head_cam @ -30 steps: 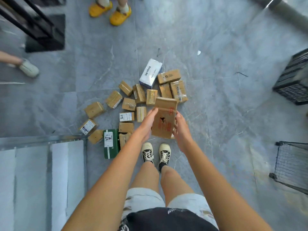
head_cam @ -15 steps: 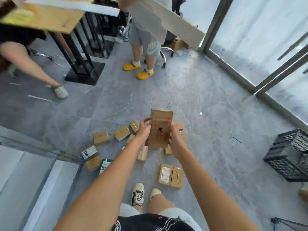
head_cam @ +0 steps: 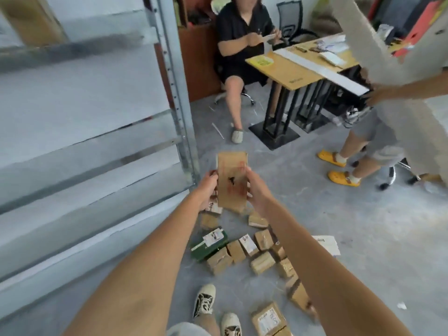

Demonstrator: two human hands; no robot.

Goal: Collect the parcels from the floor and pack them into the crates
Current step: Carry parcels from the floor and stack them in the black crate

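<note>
Parcel, tall brown cardboard box with red marks and a dark tear [head_cam: 232,181], held upright at arm's length above the floor pile.
Left hand [head_cam: 206,187] grips its left edge, right hand [head_cam: 255,190] its right; both arms extended, fingers curled round the sides.

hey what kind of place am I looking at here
Probably a small parcel depot or stockroom office. Taped cardboard parcels lie scattered on the grey floor, metal shelving stands at the left, and a person sits by a wooden desk with papers. Both hands hold one parcel.
</note>
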